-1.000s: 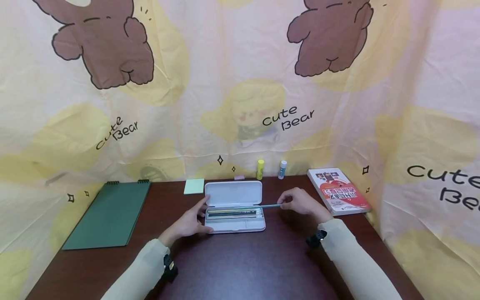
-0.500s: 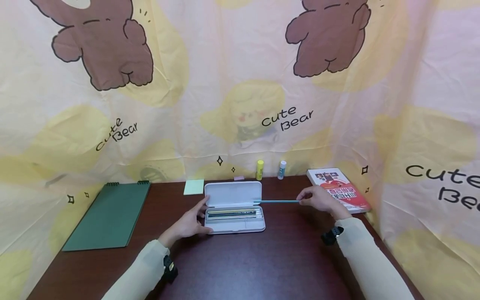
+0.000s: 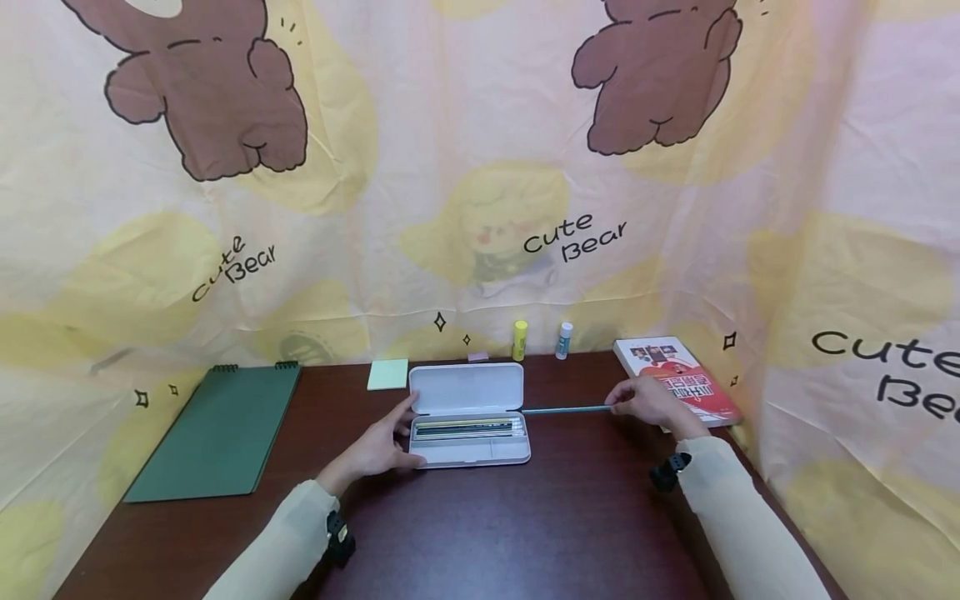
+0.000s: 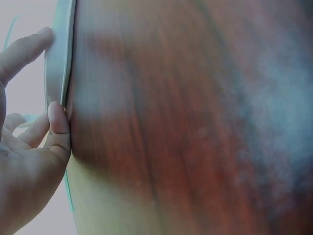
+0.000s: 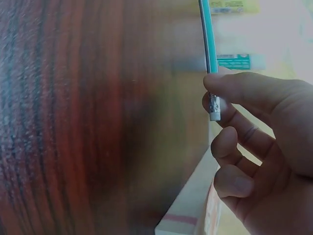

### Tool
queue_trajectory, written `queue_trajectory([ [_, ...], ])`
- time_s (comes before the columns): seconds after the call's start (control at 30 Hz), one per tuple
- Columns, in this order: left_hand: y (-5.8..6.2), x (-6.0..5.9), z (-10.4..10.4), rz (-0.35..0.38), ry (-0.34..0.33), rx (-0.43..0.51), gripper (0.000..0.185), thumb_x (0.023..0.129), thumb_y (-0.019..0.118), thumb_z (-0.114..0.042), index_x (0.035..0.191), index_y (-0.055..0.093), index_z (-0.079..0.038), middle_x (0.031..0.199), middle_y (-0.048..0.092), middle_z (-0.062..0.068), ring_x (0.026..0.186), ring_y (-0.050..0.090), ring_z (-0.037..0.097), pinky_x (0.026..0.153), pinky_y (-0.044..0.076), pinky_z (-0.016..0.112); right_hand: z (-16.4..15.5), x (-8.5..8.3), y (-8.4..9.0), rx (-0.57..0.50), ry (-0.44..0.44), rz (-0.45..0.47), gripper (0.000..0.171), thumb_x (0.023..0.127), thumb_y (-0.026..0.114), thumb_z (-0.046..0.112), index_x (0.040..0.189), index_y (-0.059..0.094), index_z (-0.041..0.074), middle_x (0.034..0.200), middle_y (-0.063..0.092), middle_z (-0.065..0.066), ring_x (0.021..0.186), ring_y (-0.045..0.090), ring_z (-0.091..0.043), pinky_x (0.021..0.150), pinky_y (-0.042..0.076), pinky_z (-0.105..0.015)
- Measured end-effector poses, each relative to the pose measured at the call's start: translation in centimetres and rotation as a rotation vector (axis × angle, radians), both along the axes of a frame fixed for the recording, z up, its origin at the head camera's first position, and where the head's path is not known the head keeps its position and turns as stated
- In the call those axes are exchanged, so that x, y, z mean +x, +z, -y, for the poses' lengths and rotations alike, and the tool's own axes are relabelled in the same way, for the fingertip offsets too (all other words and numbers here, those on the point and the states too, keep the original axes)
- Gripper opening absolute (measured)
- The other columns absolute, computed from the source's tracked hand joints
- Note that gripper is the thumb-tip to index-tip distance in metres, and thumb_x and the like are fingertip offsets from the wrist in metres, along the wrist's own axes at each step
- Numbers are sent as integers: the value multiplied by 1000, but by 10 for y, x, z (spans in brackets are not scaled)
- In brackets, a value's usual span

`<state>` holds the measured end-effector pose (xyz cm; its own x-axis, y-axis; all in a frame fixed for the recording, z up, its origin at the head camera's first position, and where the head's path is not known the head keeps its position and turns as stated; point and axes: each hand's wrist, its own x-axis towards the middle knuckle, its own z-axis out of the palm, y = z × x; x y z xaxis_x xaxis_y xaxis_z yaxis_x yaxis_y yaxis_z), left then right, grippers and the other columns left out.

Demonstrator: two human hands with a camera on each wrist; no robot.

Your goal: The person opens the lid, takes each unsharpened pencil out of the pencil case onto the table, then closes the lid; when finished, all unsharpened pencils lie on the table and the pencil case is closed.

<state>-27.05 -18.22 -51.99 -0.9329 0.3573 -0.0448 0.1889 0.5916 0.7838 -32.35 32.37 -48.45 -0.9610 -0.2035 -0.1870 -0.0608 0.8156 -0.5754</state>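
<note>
right hand (image 5: 288, 147) pinches slim teal-and-dark pencil (image 5: 210, 44) near silver ferrule (image 5: 214, 104), white eraser (image 5: 215, 117) lowest | white-and-teal cylindrical tube (image 5: 237, 61) beyond | yellow labelled tube (image 5: 234, 6), top edge | white-sided book (image 5: 183, 208), bottom | glossy red-brown wood-grain table (image 5: 73, 122), left

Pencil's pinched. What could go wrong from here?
The right hand pinches the pencil only near its eraser, so the far end might swing and knock the open pencil case. In the head view that hand overlaps the book and could bump it. The left hand holds only the pencil case's left end; the right end might shift if knocked.
</note>
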Motion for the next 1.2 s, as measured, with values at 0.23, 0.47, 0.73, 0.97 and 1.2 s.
queue_trajectory([
  [0.23, 1, 0, 0, -1, 5, -14, 117, 70, 92, -23, 161, 19, -27, 142, 53, 9, 113, 52, 23, 77, 49, 27, 4, -6, -10, 22, -10, 7, 13, 91, 70, 12, 102, 77, 12, 98, 72, -4, 91, 56, -23, 82, 48, -39],
  [0.47, 1, -1, -1, 7, 9, -14, 116, 70, 92, -24, 160, 19, -28, 143, 52, 8, 113, 51, 22, 78, 49, 27, 7, -9, -14, 43, -33, 14, 11, 91, 70, 8, 99, 76, 11, 97, 71, -6, 89, 55, -23, 82, 47, -40],
  [0.73, 1, -2, 1, 15, 20, -2, 117, 69, 93, -24, 160, 19, -28, 143, 52, 8, 112, 52, 22, 80, 50, 27, 8, -8, -14, 27, -46, 18, 14, 91, 70, 7, 104, 75, 10, 101, 70, -7, 91, 56, -23, 84, 48, -42],
  [0.97, 1, -1, 2, 35, 26, 5, 117, 69, 93, -23, 160, 19, -29, 143, 51, 7, 112, 52, 21, 81, 50, 27, 6, -7, -16, -11, -58, 33, 20, 90, 72, 12, 110, 73, 11, 108, 70, -8, 97, 57, -25, 87, 48, -45],
  [1.2, -1, -2, 3, 26, 11, 6, 117, 71, 92, -23, 161, 17, -26, 144, 50, 10, 113, 51, 23, 79, 49, 26, 9, -6, -15, -70, -67, 24, 27, 90, 73, 22, 116, 70, 14, 111, 68, -9, 101, 57, -26, 88, 49, -44],
])
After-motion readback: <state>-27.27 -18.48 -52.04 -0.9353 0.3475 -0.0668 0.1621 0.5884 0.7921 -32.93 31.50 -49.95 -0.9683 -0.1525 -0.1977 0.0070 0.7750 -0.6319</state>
